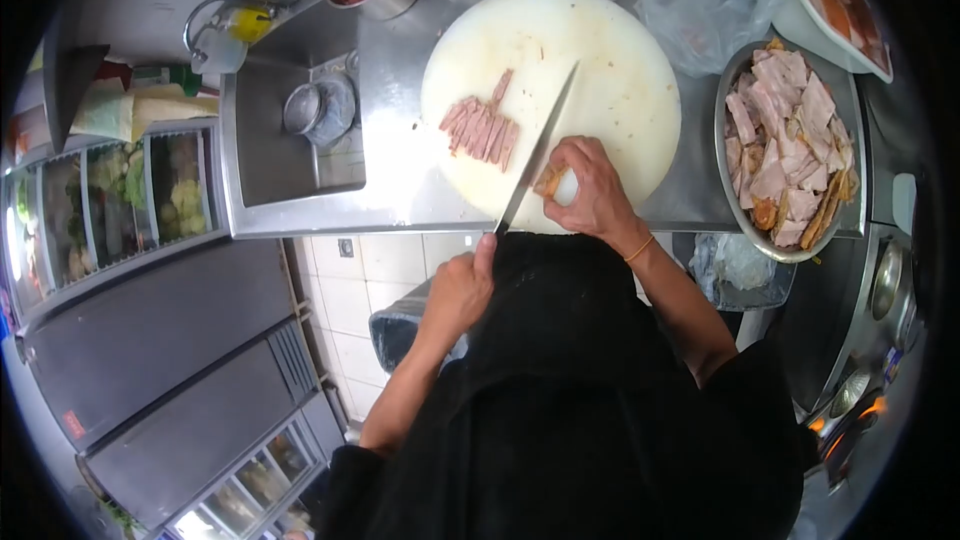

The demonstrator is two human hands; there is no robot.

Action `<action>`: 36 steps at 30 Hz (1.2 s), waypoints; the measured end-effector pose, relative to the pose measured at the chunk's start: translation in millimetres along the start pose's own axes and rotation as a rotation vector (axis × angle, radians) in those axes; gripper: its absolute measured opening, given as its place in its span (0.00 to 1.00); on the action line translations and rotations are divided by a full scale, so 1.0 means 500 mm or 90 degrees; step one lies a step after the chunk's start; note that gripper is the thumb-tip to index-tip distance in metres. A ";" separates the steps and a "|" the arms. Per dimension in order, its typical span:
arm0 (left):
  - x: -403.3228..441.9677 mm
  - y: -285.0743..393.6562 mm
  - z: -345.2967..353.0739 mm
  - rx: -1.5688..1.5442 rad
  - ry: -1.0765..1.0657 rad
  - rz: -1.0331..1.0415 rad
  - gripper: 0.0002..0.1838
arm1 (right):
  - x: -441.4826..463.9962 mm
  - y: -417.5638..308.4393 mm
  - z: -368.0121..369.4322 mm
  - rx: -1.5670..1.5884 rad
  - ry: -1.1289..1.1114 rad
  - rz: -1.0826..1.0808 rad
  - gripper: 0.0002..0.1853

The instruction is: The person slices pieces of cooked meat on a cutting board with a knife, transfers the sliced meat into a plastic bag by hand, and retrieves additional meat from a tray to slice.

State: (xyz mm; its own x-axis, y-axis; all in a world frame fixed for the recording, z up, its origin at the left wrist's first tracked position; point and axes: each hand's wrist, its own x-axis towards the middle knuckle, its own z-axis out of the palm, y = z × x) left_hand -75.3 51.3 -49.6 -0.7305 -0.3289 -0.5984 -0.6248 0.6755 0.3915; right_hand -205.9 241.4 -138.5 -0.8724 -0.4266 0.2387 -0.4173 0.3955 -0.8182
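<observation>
My left hand is closed round the handle of a long knife, whose blade points up and to the right across a round white cutting board. My right hand grips a small browned piece of meat on the board's near edge, right beside the blade; the fingers partly cover it. Left of the knife lies a row of sliced meat strips, with one strip sticking out at the top.
Large cooked meat pieces fill a metal bowl on the right. A plastic bag and a bowl of raw red meat stand behind the board. The sink is to the left. Flames show at lower right.
</observation>
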 end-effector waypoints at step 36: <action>-0.040 -0.026 0.004 0.040 0.004 -0.049 0.38 | 0.038 0.021 0.032 0.070 0.004 -0.006 0.17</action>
State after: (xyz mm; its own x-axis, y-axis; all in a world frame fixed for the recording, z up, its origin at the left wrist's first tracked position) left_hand -52.0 50.1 -44.2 -0.6835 -0.3855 -0.6199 -0.6605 0.6881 0.3004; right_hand -222.7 224.4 -150.8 -0.8702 -0.4250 0.2495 -0.3952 0.2994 -0.8684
